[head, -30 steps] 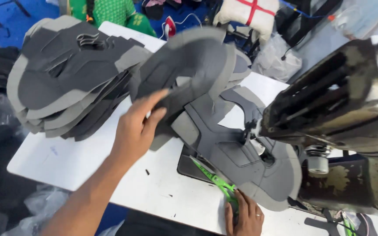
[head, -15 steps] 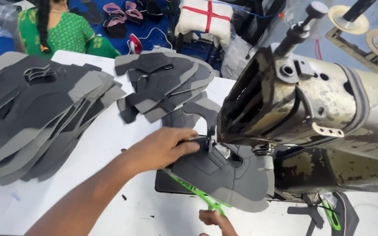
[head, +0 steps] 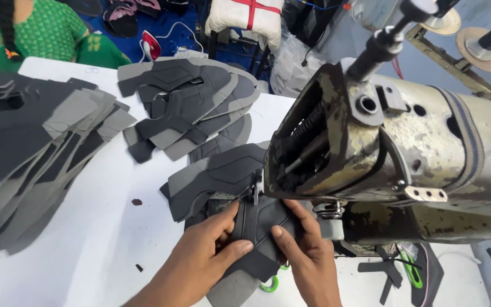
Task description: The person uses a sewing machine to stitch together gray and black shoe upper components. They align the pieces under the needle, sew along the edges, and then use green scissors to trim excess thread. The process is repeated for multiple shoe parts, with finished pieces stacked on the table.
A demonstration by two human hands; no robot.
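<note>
While both hands press a dark grey shoe upper (head: pixel 257 227) flat beneath the needle (head: pixel 255 190) of an old sewing machine (head: pixel 404 153), the piece lies on the white counter (head: pixel 103 227) at the machine's base, near the front edge. Left hand (head: pixel 203 253) has its fingers spread open on the piece's left side, thumb on top; right hand (head: pixel 308 250) is likewise open, fingertips pinning the right side, neither hand closed around anything. To do this well, it seems wise to keep the fingertips clear of the needle, hold the layers flush, and guide evenly from both sides. Green scissors (head: pixel 271 282) lie partly hidden under the piece, just beside the hands, and could snag it. Room is tight on the right, where the machine body overhangs. To the left the counter is bare for a stretch before a large stack of grey pieces (head: pixel 24 159); a smaller pile (head: pixel 188 102) sits behind, with one loose piece (head: pixel 217 176) touching the work. A person in green (head: pixel 41 28) sits beyond the far edge
</note>
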